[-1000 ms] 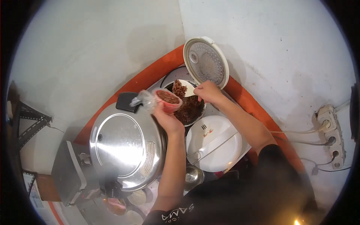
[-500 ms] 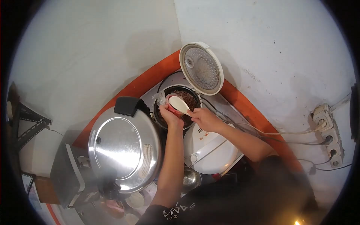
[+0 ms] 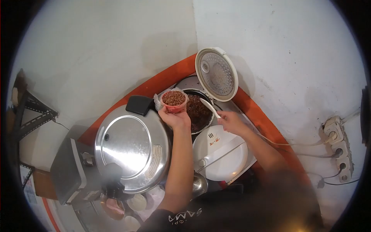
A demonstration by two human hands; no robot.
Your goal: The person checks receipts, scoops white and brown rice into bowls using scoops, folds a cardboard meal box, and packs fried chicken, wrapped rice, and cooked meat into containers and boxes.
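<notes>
My left hand (image 3: 176, 118) holds up a small red bowl (image 3: 174, 108), lined with clear plastic and filled with reddish-brown rice (image 3: 174, 98). It is beside and partly over the open rice cooker (image 3: 210, 124), whose dark pot holds more brown rice (image 3: 199, 112). In my right hand (image 3: 231, 122) is the handle of a white rice paddle (image 3: 209, 106), its blade edge-on above the right part of the pot. The cooker's lid (image 3: 217, 73) stands raised behind it.
A large steel pot with a shiny lid (image 3: 127, 150) and black handle (image 3: 139, 105) stands at left. A closed white cooker (image 3: 221, 154) is in front of the open one. Power strip (image 3: 341, 150) with cords hangs on the right wall.
The paddle has come off the bowl and moved right, over the pot. My left hand has raised the bowl, and its rice now shows as a full, level top.
</notes>
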